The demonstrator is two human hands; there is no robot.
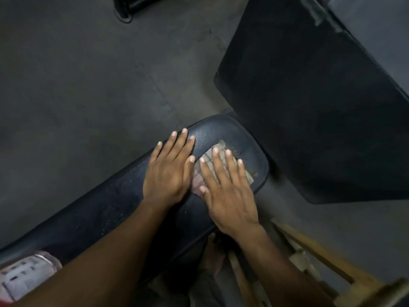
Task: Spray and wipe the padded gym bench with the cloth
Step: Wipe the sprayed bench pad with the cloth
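Note:
A long padded bench in dark vinyl runs from the lower left to its rounded end near the middle, its surface speckled with droplets. A folded checked cloth lies flat near that end. My right hand presses flat on the cloth with fingers spread. Beside it, my left hand lies flat on the bare pad, touching the cloth's left edge. A clear spray bottle with a white label rests on the bench at the lower left.
A second dark pad tilts up just beyond the bench end at the right. Yellow wooden or metal frame pieces lie at the lower right. Grey floor spreads to the left, and a dark base sits at the top.

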